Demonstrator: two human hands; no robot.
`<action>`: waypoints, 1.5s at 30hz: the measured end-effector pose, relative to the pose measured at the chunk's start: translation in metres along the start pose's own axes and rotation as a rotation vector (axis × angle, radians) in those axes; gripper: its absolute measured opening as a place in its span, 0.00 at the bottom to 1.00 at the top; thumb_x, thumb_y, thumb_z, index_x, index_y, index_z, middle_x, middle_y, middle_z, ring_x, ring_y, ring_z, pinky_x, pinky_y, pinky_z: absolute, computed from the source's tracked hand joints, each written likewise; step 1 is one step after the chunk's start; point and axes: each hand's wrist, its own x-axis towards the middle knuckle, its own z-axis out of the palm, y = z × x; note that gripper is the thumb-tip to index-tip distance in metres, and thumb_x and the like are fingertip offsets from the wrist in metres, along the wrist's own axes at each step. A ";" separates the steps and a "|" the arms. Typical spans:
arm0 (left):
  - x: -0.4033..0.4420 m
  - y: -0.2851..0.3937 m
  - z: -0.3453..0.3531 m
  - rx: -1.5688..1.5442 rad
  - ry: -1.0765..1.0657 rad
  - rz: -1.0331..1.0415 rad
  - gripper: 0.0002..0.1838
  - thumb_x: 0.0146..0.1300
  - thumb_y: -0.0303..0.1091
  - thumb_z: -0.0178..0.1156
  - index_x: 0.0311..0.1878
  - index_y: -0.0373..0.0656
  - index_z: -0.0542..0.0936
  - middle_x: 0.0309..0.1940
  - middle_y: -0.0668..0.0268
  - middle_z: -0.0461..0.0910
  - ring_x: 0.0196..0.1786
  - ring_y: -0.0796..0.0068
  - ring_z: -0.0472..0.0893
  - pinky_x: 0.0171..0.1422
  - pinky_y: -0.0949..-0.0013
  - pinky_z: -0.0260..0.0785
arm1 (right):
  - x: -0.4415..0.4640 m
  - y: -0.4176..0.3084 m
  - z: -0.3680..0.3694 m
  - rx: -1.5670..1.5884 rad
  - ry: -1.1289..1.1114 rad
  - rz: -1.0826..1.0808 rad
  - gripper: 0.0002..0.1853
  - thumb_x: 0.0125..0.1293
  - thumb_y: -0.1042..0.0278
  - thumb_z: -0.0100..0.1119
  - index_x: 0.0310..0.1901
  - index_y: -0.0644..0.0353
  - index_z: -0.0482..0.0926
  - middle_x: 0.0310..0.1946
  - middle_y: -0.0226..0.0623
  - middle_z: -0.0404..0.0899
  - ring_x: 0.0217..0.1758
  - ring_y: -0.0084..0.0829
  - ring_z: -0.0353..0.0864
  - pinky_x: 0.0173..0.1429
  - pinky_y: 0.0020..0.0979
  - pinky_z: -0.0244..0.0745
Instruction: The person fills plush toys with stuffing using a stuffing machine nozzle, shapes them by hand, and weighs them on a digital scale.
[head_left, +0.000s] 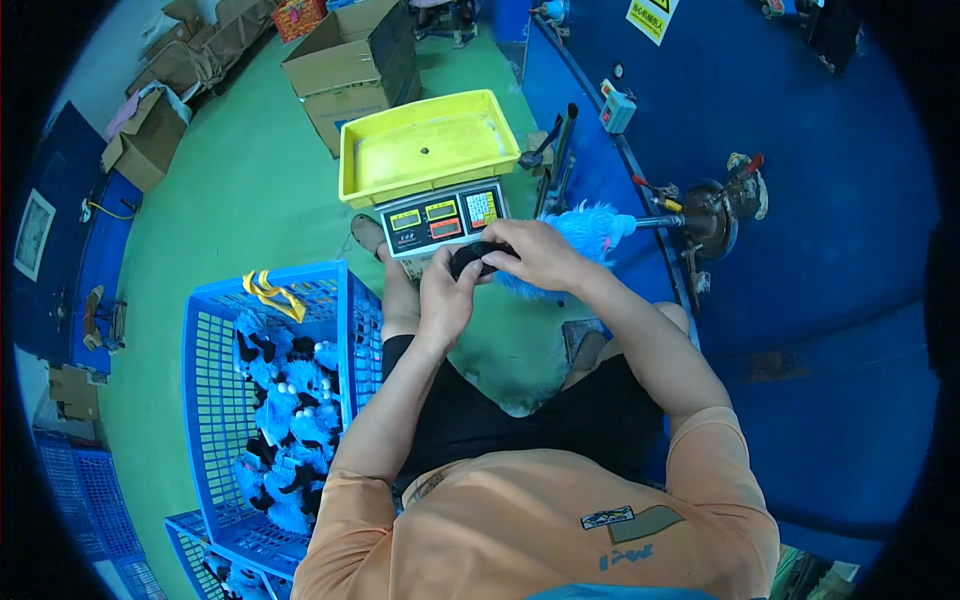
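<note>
The left hand (446, 296) and the right hand (543, 254) together grasp a small black rounded piece (466, 260), near a fluffy blue plush (592, 230).

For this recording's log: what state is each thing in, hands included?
Left hand: closed on black piece.
Right hand: pinching the same piece.
Black piece: in both hands.
Blue plush: at metal pipe's end.
Yellow tray: on scale, dark bit inside.
Scale: displays unreadable.
Blue basket: holding blue-and-black plushes.
Large cardboard box: open.

A yellow rectangular warning sign (651, 18) on the large blue metal panel (800, 120) bears black Chinese characters, apparently "当心机械伤人".
</note>
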 end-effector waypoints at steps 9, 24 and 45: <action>0.002 0.010 0.007 0.470 -0.014 0.371 0.19 0.64 0.18 0.52 0.59 0.34 0.67 0.46 0.44 0.80 0.43 0.45 0.83 0.47 0.52 0.74 | 0.005 0.001 0.003 -0.183 0.047 -0.081 0.17 0.60 0.65 0.63 0.51 0.56 0.75 0.41 0.41 0.79 0.39 0.47 0.81 0.41 0.44 0.74; 0.012 0.005 0.028 0.499 0.127 0.294 0.15 0.66 0.25 0.54 0.54 0.33 0.66 0.36 0.41 0.81 0.37 0.36 0.82 0.39 0.46 0.73 | 0.003 -0.006 0.011 -0.264 0.208 -0.142 0.14 0.59 0.74 0.60 0.46 0.58 0.72 0.35 0.45 0.79 0.32 0.51 0.79 0.34 0.46 0.73; 0.007 -0.010 0.006 0.518 0.092 0.499 0.17 0.63 0.22 0.55 0.56 0.38 0.69 0.37 0.48 0.81 0.36 0.44 0.82 0.40 0.50 0.71 | 0.024 0.009 -0.028 0.435 -0.235 0.093 0.09 0.67 0.67 0.62 0.39 0.61 0.74 0.31 0.32 0.76 0.31 0.28 0.71 0.37 0.31 0.68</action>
